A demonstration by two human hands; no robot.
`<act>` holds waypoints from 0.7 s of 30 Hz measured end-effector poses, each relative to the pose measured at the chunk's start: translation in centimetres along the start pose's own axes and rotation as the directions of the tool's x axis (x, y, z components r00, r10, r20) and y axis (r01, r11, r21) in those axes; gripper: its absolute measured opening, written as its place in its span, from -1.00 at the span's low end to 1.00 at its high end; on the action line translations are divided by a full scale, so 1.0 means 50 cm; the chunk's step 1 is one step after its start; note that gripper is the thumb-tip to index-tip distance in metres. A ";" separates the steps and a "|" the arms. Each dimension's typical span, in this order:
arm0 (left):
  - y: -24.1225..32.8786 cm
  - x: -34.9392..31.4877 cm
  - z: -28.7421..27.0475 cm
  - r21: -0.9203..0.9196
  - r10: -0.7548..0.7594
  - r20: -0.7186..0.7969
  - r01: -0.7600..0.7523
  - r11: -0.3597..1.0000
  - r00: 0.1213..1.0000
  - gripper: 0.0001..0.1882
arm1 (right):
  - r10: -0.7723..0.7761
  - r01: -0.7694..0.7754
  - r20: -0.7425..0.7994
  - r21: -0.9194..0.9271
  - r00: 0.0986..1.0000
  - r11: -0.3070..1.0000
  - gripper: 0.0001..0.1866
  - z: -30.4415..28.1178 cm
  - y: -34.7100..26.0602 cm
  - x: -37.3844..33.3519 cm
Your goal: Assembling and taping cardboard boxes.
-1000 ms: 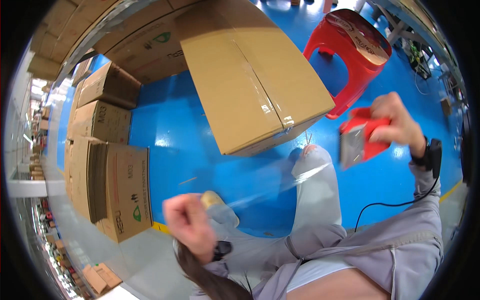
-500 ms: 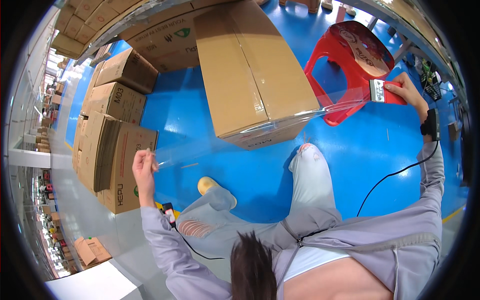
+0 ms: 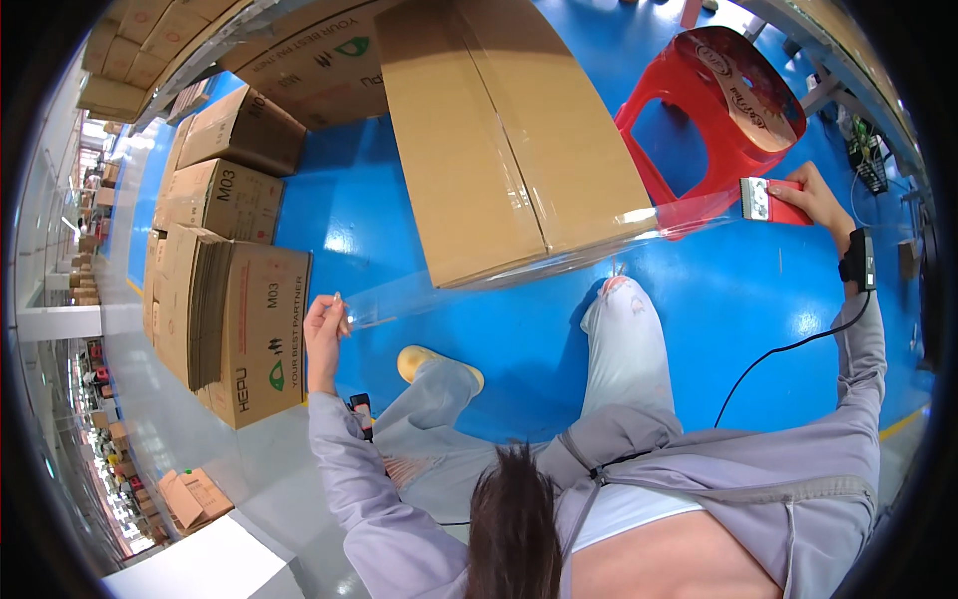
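Note:
A long strip of clear packing tape (image 3: 399,298) stretches between my hands along the near edge of a large closed cardboard box (image 3: 499,130). My left hand (image 3: 324,334), left of the box, pinches the loose end of the tape. On the right, my right hand (image 3: 816,200) grips a red tape dispenser (image 3: 788,203) with a pale toothed head, and the strip runs out from that head. The box's two top flaps meet at a centre seam, with shiny tape on the near part. I cannot tell whether the strip touches the box's near edge.
A red plastic stool (image 3: 699,110) stands just right of the box. At left are several cartons (image 3: 225,200) and a stack of flattened cardboard (image 3: 190,309). Another carton (image 3: 319,70) lies behind. A black cable (image 3: 768,354) hangs from my right wrist. Blue floor (image 3: 529,374) surrounds my feet.
My left hand has moved to the right, nearer the box, with the tape end. My right hand and the dispenser are slightly lower in view. The view has shifted a little.

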State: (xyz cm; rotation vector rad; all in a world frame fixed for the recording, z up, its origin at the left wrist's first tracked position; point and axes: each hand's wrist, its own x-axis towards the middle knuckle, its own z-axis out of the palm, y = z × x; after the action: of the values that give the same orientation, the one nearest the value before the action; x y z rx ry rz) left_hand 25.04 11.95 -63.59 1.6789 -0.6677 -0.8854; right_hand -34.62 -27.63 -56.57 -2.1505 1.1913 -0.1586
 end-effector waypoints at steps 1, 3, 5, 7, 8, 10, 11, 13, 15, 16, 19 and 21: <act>-0.016 0.003 0.001 0.003 -0.004 0.002 0.004 1.000 1.000 -0.83 | -0.009 0.009 0.020 -0.020 1.000 1.000 -0.44 0.004 -0.001 0.004; -0.066 0.016 0.005 -0.035 -0.060 0.032 0.061 0.998 0.998 -0.85 | 0.006 -0.004 0.043 -0.049 0.999 0.999 -0.44 0.015 -0.013 0.012; -0.109 0.028 0.026 -0.089 -0.117 0.028 0.119 0.989 0.993 -0.87 | 0.022 -0.017 0.061 -0.076 0.998 0.997 -0.44 0.031 -0.010 0.019; -0.144 0.044 0.080 -0.149 -0.176 0.045 0.180 0.972 0.983 -0.88 | -0.109 0.109 -0.011 -0.019 0.994 0.994 -0.44 0.053 0.014 0.028; -0.157 0.051 0.116 -0.223 -0.198 0.035 0.200 0.954 0.980 -0.90 | -0.096 0.096 -0.017 -0.026 0.995 0.995 -0.44 0.062 0.028 0.038; -0.191 0.066 0.159 -0.297 -0.224 0.047 0.228 0.927 0.973 -0.91 | -0.107 0.113 0.055 -0.120 0.993 0.986 -0.44 0.067 0.038 0.057; -0.211 0.070 0.173 -0.363 -0.219 0.080 0.233 0.902 0.972 -0.90 | -0.060 0.078 0.100 -0.189 0.993 0.979 -0.43 0.064 0.027 0.061; -0.249 0.067 0.185 -0.478 -0.155 0.175 0.221 0.850 0.972 -0.93 | -0.046 0.098 0.163 -0.325 0.986 0.941 -0.39 0.081 -0.039 0.087; -0.249 0.066 0.230 -0.474 -0.140 0.194 0.218 0.853 0.971 -0.95 | -0.068 0.145 0.182 -0.449 0.981 0.882 -0.34 0.091 -0.063 0.093; -0.250 0.065 0.249 -0.473 -0.122 0.180 0.195 0.859 0.976 -0.95 | -0.073 0.158 0.186 -0.497 0.980 0.853 -0.32 0.100 -0.068 0.094; -0.258 0.057 0.273 -0.485 -0.159 0.161 0.218 0.847 0.974 -0.85 | -0.110 0.203 0.192 -0.577 0.975 0.791 -0.28 0.140 -0.110 0.097; -0.261 0.054 0.282 -0.489 -0.173 0.155 0.228 0.842 0.973 -0.86 | -0.128 0.221 0.193 -0.601 0.973 0.768 -0.27 0.166 -0.139 0.102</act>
State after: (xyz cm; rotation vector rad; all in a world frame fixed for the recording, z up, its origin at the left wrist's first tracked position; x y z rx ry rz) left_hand 14.91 5.62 -78.90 1.2433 -0.2869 -1.1893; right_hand -23.41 -25.05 -59.80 -2.7933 1.0460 0.3606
